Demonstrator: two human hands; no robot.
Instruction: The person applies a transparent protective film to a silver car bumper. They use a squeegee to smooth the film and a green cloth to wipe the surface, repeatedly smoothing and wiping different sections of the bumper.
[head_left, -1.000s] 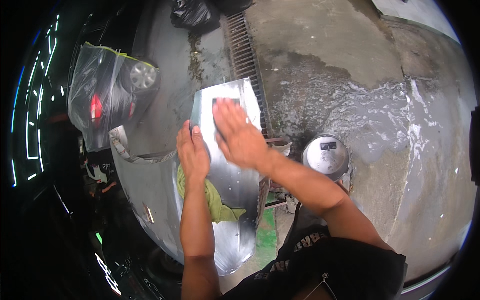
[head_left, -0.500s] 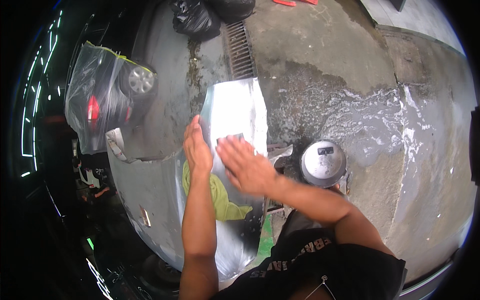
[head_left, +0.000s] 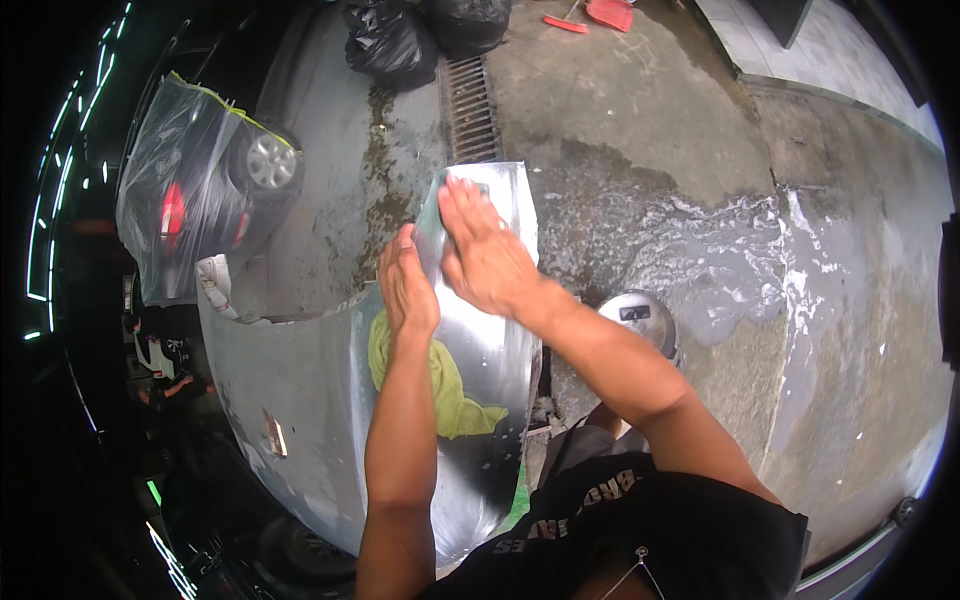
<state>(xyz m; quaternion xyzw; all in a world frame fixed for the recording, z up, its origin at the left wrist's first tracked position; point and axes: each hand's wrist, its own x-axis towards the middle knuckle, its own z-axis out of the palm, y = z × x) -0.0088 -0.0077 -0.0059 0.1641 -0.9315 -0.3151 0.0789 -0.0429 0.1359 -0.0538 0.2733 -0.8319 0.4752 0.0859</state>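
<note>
A grey car body panel (head_left: 300, 360), which looks like a bumper, stretches across the middle, with a shiny bare strip on its right part. My right hand (head_left: 487, 250) lies flat near the far end of this strip, fingers close together. Beneath its fingertips shows the edge of a small dark grey sheet of sandpaper (head_left: 483, 189), mostly hidden by the hand. My left hand (head_left: 408, 285) rests against the left side of the strip, fingers stretched out and nothing visible in them. A crumpled yellow-green cloth (head_left: 450, 400) lies on the panel beside my left wrist.
Right of the panel, a round container (head_left: 640, 312) with a dark rectangular piece in it stands on wet concrete (head_left: 720, 240), partly behind my right forearm. Beyond lie a drain grate (head_left: 470, 110), black bags (head_left: 390, 45) and a red dustpan (head_left: 610, 14). A plastic-covered car (head_left: 205, 190) stands left.
My right hand has slid away from me along the bare strip, up to its far end, with the sandpaper under it. My left hand stays against the panel, nearly in place.
</note>
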